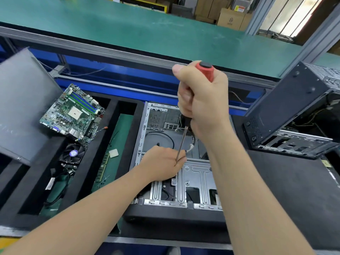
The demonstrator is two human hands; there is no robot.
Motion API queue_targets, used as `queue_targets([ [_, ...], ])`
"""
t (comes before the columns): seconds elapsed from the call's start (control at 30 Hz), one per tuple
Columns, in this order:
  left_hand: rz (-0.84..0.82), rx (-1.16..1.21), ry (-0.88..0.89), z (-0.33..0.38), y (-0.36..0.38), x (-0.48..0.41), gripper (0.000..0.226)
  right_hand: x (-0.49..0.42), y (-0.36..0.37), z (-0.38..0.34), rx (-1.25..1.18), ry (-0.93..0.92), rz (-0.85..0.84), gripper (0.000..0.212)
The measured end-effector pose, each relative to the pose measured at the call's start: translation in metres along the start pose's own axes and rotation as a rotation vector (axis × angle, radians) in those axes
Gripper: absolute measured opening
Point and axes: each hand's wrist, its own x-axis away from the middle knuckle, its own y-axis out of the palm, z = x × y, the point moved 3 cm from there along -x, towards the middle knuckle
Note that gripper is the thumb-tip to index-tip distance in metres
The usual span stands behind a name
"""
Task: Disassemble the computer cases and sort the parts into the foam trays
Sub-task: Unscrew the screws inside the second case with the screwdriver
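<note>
Case [195, 177]: lies open at centre, just right of the foam tray [108, 126].
Screwdriver [207, 73]: upright, tip down inside the case.
Right hand [202, 102]: fist wrapped round the red handle.
Left hand [163, 162]: fingers pinch the shaft near its tip.
Tray contents: 1 motherboard [73, 113], 1 fan [73, 153].

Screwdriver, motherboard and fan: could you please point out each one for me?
Screwdriver [205, 73], head view, on its red handle.
Motherboard [75, 112], head view, on its pale central socket.
Fan [73, 153], head view, on its round hub label.
</note>
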Motion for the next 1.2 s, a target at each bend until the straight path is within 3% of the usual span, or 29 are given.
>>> queue_targets([
  [0.17, -0.015, 0.057, -0.041, -0.001, -0.001, -0.002, 0.030, -0.019, -0.016, 0.005, -0.286, 0.178, -0.416, 0.035],
  [0.27, -0.034, 0.088, -0.061, -0.002, -0.003, -0.002, 0.033, -0.025, -0.022, 0.010, -0.424, 0.257, -0.597, 0.043],
  [0.43, -0.076, 0.083, -0.058, 0.000, -0.004, -0.002, 0.038, -0.024, -0.025, 0.012, -0.554, 0.278, -0.723, 0.039],
  [0.57, -0.072, 0.060, -0.020, 0.000, -0.002, -0.002, 0.038, -0.021, -0.026, 0.004, -0.284, 0.127, -0.468, 0.026],
  [0.7, -0.067, 0.039, -0.027, 0.000, 0.002, -0.003, 0.037, -0.007, -0.025, -0.005, 0.065, -0.030, 0.058, 0.024],
  [0.8, -0.058, 0.066, -0.041, 0.000, 0.003, -0.002, 0.041, 0.007, -0.019, 0.000, 0.075, -0.015, 0.486, 0.029],
  [0.9, -0.011, 0.098, -0.053, 0.000, 0.001, 0.000, 0.043, 0.013, -0.007, 0.001, 0.260, -0.107, 0.749, 0.035],
  [0.97, -0.006, 0.097, -0.051, 0.001, -0.002, 0.001, 0.041, 0.010, -0.004, 0.000, 0.280, -0.133, 0.766, 0.044],
  [1.03, -0.009, 0.083, -0.042, 0.000, 0.000, -0.001, 0.042, 0.004, -0.003, 0.003, 0.209, -0.127, 0.665, 0.048],
  [1.2, -0.017, 0.059, -0.041, -0.003, 0.003, -0.003, 0.038, -0.005, 0.002, 0.008, 0.052, -0.035, 0.135, 0.036],
])
